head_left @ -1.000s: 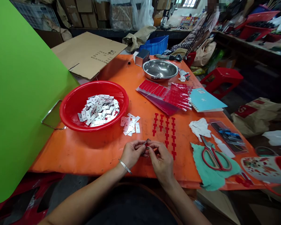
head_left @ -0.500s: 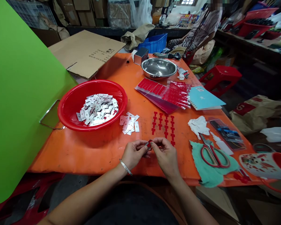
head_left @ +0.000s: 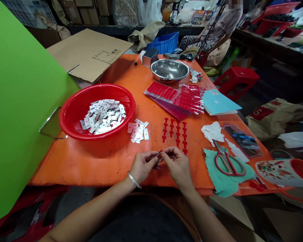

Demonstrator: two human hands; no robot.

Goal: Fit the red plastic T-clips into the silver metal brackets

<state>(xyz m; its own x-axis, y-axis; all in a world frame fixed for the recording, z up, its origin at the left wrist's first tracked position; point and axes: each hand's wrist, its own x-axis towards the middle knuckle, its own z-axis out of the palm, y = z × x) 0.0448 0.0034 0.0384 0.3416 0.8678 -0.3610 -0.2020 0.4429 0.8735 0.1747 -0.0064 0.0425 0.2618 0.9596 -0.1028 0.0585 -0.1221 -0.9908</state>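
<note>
Over the orange table (head_left: 96,164), my left hand (head_left: 144,166) and my right hand (head_left: 178,166) meet fingertip to fingertip. Both pinch a small flat plate (head_left: 159,155), silvery with a red part on it; the fingers cover much of it. Just beyond my left hand lies a small heap of white rectangular plates (head_left: 138,131). Several red T-shaped stickers (head_left: 178,135) sit in columns past my right hand. More of the white plates (head_left: 103,117) fill the bottom of a red basin (head_left: 65,117) to the left.
A steel bowl (head_left: 169,71), red sticker sheets (head_left: 171,97) and a blue notebook (head_left: 218,102) lie farther back. Scissors (head_left: 228,161) rest on a green cloth (head_left: 208,168) at right, beside a mug (head_left: 277,171). A green panel (head_left: 20,101) stands left; a seated person (head_left: 217,30) is behind.
The view has shifted slightly, so the table's things sit a little higher and farther left. Both hands keep their pinch on the small plate, with only slight finger movement.
</note>
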